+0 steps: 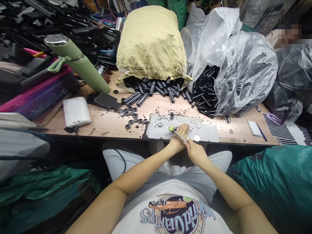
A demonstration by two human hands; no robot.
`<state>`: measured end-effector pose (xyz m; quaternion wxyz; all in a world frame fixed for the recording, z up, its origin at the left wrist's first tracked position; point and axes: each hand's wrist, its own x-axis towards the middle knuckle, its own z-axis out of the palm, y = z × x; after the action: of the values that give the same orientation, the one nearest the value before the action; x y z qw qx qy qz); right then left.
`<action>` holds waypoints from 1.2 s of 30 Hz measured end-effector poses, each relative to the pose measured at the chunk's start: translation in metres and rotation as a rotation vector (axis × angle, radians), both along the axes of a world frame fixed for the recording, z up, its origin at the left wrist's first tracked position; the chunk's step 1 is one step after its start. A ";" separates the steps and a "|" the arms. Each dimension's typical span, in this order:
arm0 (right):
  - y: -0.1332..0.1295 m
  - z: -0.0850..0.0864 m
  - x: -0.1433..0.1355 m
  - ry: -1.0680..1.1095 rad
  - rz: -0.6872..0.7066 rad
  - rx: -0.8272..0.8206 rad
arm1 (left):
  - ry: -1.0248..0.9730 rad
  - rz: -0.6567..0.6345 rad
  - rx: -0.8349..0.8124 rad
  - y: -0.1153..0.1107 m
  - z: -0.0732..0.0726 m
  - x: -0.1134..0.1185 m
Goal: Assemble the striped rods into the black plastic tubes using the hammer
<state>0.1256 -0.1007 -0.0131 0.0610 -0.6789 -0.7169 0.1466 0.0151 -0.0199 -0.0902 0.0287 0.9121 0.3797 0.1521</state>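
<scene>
A thin metal rod [179,136] with a round yellow-green end [171,128] lies slantwise across my left hand [179,138]. My right hand [196,151] has its fingers closed round the rod's lower right end. My left hand rests over the grey mat [207,131] at the table's front edge, fingers stretched forward and close together, with a ring on one; whether anything is under them is hidden. One small grey wheel [160,124] lies on the mat to the left, and a darker wheel [172,116] sits beyond the yellow-green end.
Black ridged rollers [152,88] spill from a yellow sack [151,42]. Black tubes [204,94] lie by a clear plastic bag [246,71]. Several black wheels [131,122], a white box [76,111] and a green bottle [80,65] stand left. A person is at the upper right.
</scene>
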 end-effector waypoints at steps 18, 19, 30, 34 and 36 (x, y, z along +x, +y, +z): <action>0.047 -0.041 0.093 -0.202 -0.299 0.241 | -0.593 0.746 -0.189 0.126 0.056 -0.129; 0.053 -0.042 0.094 -0.184 -0.278 0.290 | -0.678 0.736 -0.168 0.137 0.052 -0.143; 0.159 -0.028 0.104 -0.192 -0.289 0.263 | -0.861 0.346 -0.202 0.063 0.053 -0.082; 0.160 -0.023 0.092 0.341 -0.338 0.283 | -0.966 0.313 -0.414 0.044 0.039 -0.042; 0.149 -0.022 0.076 0.765 -0.329 0.161 | -1.073 0.327 -0.507 0.044 0.039 -0.028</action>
<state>0.2013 0.0485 -0.0350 0.3978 -0.6740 -0.5340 0.3198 -0.0130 0.0241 -0.0509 0.4081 0.6033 0.4715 0.4972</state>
